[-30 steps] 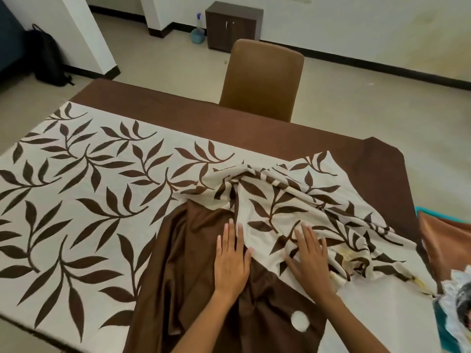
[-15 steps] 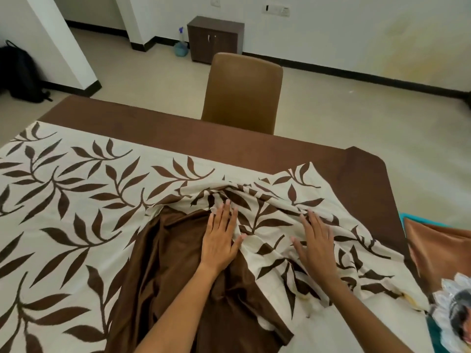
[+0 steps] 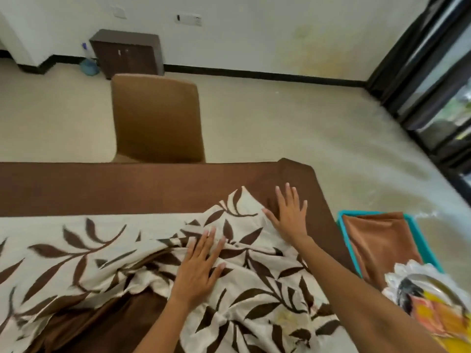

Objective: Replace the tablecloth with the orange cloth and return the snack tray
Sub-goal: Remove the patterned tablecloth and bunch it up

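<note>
A: What's changed?
B: Both flat, spread hands have slid farther: left hand (image 3: pixel 197 268) on the bunched tablecloth (image 3: pixel 254 250), right hand (image 3: pixel 289 215) at its far corner.
A: Orange cloth (image 3: pixel 377 240)?
B: Waiting folded in the bin (image 3: pixel 418 235) beside the tray (image 3: pixel 433 301); removal's barely begun.

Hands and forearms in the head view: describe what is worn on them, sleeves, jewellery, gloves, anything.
Both the left hand and the right hand are bare: no gloves, and no rings, watch or bracelets show. The forearms are uncovered as far as the bottom edge of the picture, so no sleeve is in view. The fingernails look short and unpainted.
</note>
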